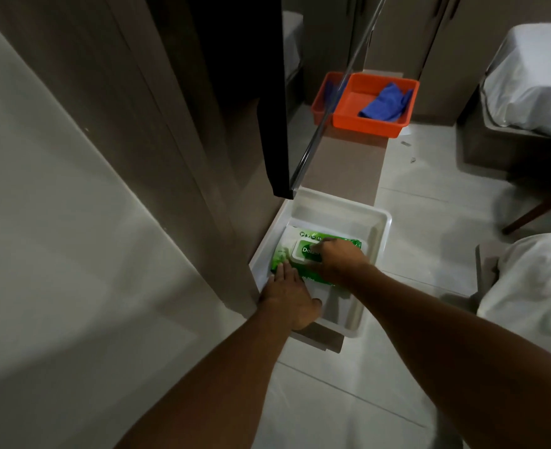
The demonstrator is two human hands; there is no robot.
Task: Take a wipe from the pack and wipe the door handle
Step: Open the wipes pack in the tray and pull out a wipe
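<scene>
Lying in white tray (378,222) on low ledge: green wipe pack (287,254). Left hand (288,294) pressed flat, fingers spread, on pack's near corner. Right hand (339,257) pinched at pack's lid flap; grip on flap not clearly visible. Beyond, orange tray (348,105) holding blue cloth (382,102).

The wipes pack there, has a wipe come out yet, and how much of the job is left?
Nothing looks finished. No wipe shows yet. In hand: the left hand lies flat on the green pack in the white tray, while the right hand works at its lid flap. Left: pulling a wipe and wiping the door handle, which isn't clearly in view.
</scene>
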